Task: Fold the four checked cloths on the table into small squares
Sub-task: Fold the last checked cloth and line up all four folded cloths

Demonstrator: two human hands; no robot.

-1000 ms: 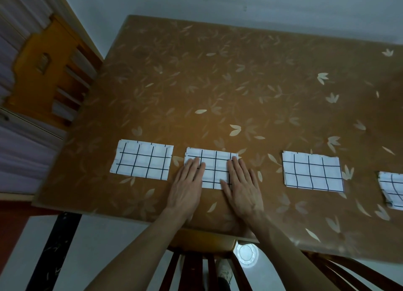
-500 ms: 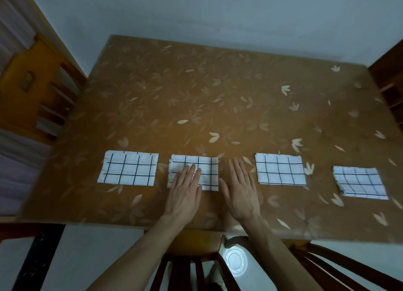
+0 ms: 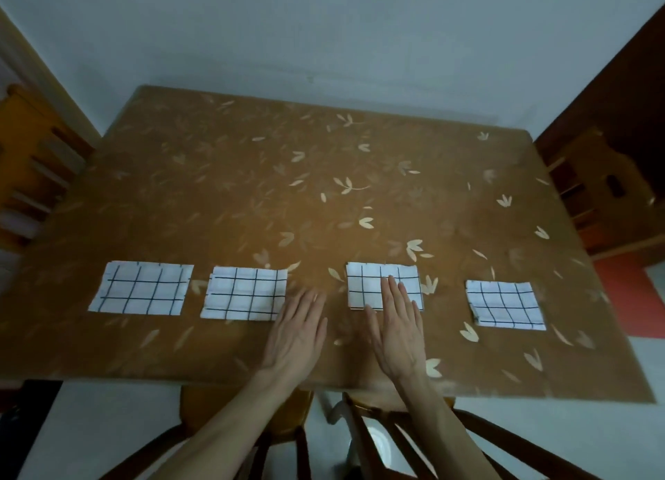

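place: probably home dining room | cues: leaf-patterned table, wooden chairs

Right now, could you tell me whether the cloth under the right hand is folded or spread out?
Folded: the cloth under the right hand is a small compact rectangle.
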